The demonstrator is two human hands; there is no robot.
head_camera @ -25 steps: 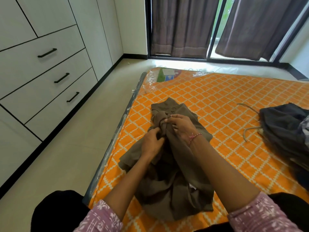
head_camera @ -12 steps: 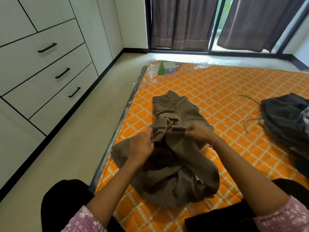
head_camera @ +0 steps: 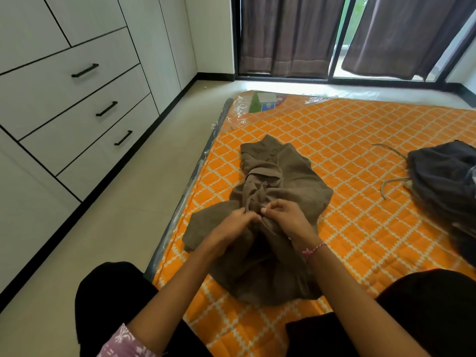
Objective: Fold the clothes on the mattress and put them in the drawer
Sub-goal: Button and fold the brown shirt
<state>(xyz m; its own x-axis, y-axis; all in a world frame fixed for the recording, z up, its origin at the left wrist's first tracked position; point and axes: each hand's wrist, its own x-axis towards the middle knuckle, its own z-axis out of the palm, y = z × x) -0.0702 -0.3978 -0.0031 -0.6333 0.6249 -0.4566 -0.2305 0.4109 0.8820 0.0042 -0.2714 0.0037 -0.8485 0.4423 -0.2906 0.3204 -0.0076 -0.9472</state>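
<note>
My left hand (head_camera: 233, 225) and right hand (head_camera: 286, 217) pinch brown garment (head_camera: 291, 181) | near mattress (head_camera: 360, 228) left edge | fingertips partly hidden in folds

Your left hand (head_camera: 231, 228) and right hand (head_camera: 286, 220) bury their fingertips in the brown garment (head_camera: 291, 181), so you can't see either grip. The dark clothes pile (head_camera: 443, 181) runs off the right edge. The mattress label (head_camera: 265, 101) is unreadable.

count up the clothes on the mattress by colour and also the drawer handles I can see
Brown garment: 1, both hands gripping it
Dark grey clothes pile: 1 pile, pieces inside cannot be told apart
Black drawer handles: 3
Total: 5
</note>
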